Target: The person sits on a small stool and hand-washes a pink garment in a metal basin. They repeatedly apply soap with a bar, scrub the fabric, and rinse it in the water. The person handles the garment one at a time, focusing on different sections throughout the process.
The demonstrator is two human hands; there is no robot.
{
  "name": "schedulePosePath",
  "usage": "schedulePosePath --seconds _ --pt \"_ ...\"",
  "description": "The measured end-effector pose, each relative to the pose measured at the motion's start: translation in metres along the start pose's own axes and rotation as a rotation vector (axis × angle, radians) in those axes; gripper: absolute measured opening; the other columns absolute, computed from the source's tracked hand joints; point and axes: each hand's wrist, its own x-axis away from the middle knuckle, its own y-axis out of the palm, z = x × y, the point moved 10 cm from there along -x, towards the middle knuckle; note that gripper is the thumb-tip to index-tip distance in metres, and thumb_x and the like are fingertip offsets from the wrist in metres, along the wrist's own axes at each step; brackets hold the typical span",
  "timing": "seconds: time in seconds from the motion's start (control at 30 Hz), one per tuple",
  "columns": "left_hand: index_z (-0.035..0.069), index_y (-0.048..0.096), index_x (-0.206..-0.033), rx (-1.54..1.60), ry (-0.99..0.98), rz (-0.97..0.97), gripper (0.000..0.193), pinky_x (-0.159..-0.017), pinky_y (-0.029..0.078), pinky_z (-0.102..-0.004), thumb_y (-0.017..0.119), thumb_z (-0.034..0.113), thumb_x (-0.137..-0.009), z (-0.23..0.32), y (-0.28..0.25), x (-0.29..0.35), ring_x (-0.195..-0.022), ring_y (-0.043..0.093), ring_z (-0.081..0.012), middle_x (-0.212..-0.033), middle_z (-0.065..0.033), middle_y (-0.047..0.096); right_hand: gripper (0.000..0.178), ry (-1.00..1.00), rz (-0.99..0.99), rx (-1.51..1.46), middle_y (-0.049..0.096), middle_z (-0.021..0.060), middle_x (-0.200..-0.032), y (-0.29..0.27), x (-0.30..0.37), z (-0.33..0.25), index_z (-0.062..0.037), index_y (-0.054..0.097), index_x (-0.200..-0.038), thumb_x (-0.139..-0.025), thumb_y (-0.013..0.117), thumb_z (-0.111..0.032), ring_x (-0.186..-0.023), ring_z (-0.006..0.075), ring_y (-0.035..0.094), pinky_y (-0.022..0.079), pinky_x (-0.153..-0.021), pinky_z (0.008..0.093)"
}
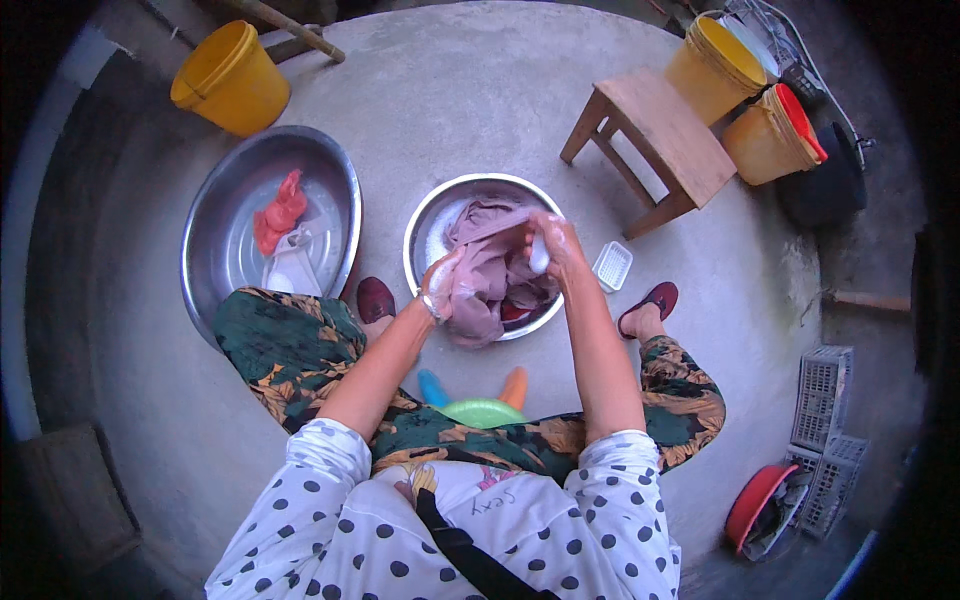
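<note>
A wet mauve garment [480, 285] is bunched up in a round metal basin [412, 235] between my feet, part of it lifted over the near rim. At the basin's left side my left hand [441, 281], soapy and with a bracelet at the wrist, is closed on the garment's edge. My right hand [558, 243], over the basin's right side, is closed round a white bar of soap [540, 254] and stands against the garment's raised part. White suds lie inside the basin. Something dark red shows under the cloth near the front rim.
Left stands a larger metal tub [345, 170] holding a red cloth [280, 212] and a white cloth [293, 262]. A white soap dish [613, 266] lies right of the basin. Beyond are a wooden stool [665, 135], yellow buckets [235, 85], and at lower right grey crates [823, 400].
</note>
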Motion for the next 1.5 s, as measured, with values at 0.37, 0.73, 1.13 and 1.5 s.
schedulePosePath --seconds 0.37,0.73,1.13,1.5 --pt "0.003 0.047 -0.111 -0.369 0.062 -0.065 0.037 -0.069 0.05 -0.0246 0.061 0.012 -0.078 0.034 0.011 0.011 -0.083 0.059 -0.0133 -0.094 -0.0061 0.059 0.027 0.071 -0.024 0.118 0.054 0.0028 -0.071 -0.008 0.014 0.09 -0.0047 0.052 -0.099 -0.074 0.061 -0.012 -0.054 0.0096 0.048 0.04 -0.041 0.0232" --pt "-0.003 0.045 -0.112 -0.082 0.128 -0.07 0.041 -0.084 0.045 -0.0301 0.05 -0.005 -0.071 0.034 -0.023 -0.009 -0.092 0.057 -0.0184 -0.101 -0.011 0.056 0.016 -0.164 -0.095 0.136 0.053 -0.0002 -0.066 0.02 0.033 0.068 -0.0054 0.054 -0.09 -0.077 0.061 -0.011 -0.053 0.0068 0.048 0.039 -0.044 0.0198" --pt "-0.003 0.038 -0.119 -0.109 0.091 -0.086 0.049 -0.088 0.043 -0.0391 0.048 -0.005 -0.072 0.031 0.002 0.008 -0.103 0.052 -0.0231 -0.113 -0.0142 0.05 0.013 0.024 -0.03 -0.006 0.051 0.0017 -0.066 -0.014 0.016 0.105 -0.0073 0.052 -0.082 -0.075 0.059 -0.015 -0.053 0.0103 0.048 0.037 -0.04 0.0235" --pt "-0.005 0.036 -0.121 -0.061 0.095 -0.068 0.051 -0.095 0.037 -0.0384 0.045 -0.009 -0.07 0.032 -0.02 0.0 -0.107 0.048 -0.0252 -0.117 -0.0165 0.047 0.052 -0.17 0.107 0.823 0.052 0.0184 -0.108 -0.03 -0.013 0.081 0.0023 0.047 -0.113 -0.064 0.056 -0.013 -0.103 0.0247 0.05 0.037 -0.087 0.0301"
